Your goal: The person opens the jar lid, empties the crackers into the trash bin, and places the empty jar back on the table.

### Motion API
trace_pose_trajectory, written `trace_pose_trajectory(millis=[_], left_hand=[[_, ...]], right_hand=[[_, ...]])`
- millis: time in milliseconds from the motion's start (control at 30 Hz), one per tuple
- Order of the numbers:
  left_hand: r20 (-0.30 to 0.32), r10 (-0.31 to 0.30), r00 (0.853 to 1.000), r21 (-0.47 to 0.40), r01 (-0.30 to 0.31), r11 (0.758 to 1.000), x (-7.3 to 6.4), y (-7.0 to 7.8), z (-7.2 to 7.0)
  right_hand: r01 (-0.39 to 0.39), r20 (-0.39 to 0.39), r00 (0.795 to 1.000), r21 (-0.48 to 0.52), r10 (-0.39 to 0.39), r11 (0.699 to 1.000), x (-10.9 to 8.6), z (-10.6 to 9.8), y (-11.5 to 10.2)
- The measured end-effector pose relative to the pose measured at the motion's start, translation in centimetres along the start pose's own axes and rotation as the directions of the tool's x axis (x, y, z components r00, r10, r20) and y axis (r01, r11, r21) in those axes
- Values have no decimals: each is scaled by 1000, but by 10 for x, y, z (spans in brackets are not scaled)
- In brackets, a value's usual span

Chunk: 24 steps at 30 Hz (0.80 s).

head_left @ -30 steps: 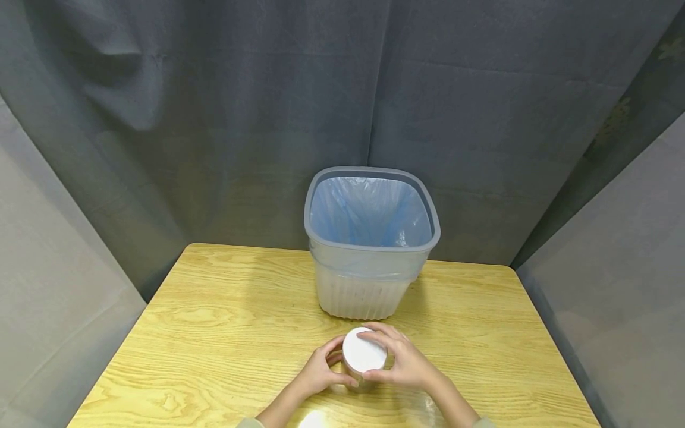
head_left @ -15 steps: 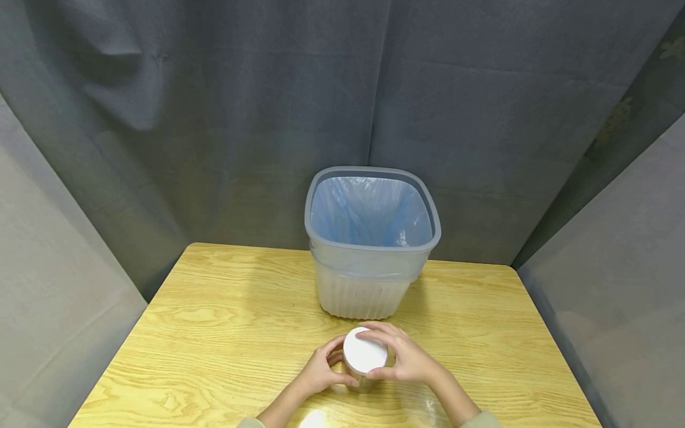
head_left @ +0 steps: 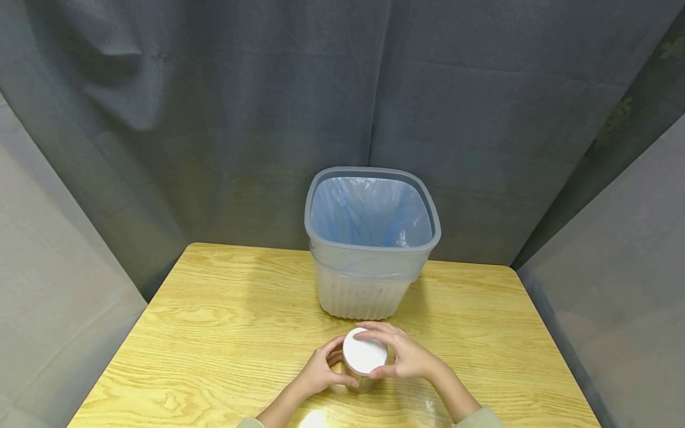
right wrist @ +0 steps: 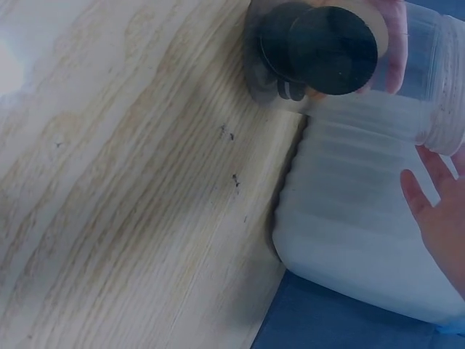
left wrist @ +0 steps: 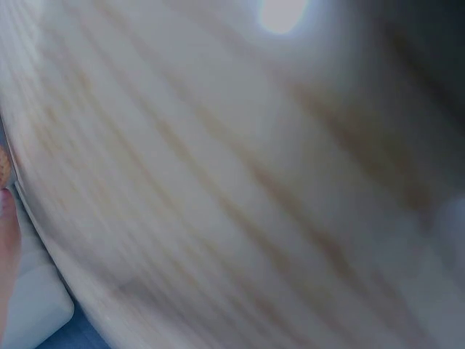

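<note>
A clear jar [head_left: 364, 385] with a white lid [head_left: 365, 353] stands upright on the table between both hands. My left hand [head_left: 323, 371] holds the jar's body from the left, thumb on the near side. From the right, my right hand [head_left: 404, 355] grips the lid, with thumb near and fingers across its far edge. The right wrist view shows the jar's clear wall, its ridged neck [right wrist: 445, 87] and dark round discs [right wrist: 333, 51] inside. Only a sliver of the left hand [left wrist: 7, 251] shows in the left wrist view.
A waste bin [head_left: 364, 291] with a grey rim and a blue liner bag [head_left: 369, 208] stands right behind the jar on the wooden table [head_left: 214, 333]. A dark grey curtain [head_left: 241, 119] hangs behind, with pale panels on both sides.
My right hand has turned slightly counterclockwise on the lid, its thumb shifting right and its fingertips left. The left hand has stayed in place on the jar.
</note>
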<state>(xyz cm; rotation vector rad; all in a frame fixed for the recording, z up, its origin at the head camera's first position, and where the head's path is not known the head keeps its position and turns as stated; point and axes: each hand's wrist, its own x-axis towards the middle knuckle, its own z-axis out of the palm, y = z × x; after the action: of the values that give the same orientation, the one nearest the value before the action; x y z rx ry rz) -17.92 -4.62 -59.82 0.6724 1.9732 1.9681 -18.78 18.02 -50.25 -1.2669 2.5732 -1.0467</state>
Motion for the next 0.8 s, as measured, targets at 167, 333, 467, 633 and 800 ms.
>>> trace_pose_trajectory(millis=[167,333,467,633,800], left_hand=[[12,4,1000,4,-4,1000,-1,9,0],[27,9,1000,11,-9,1000,-4,24,1],[24,3,1000,8,-3,1000,-4,26,1],[21,-4,1000,7,4,1000,-3,26,1],[23,-5,1000,4,5,1000,-4,26,1]], right_hand=[[3,36,999,10,-3,1000,1,-3,0],[4,77,997,50,-8,999,3,-7,-3],[10,101,995,71,-18,997,5,-9,-4],[17,131,991,84,-28,996,6,-10,-2],[6,161,987,101,-22,995,7,-12,0]])
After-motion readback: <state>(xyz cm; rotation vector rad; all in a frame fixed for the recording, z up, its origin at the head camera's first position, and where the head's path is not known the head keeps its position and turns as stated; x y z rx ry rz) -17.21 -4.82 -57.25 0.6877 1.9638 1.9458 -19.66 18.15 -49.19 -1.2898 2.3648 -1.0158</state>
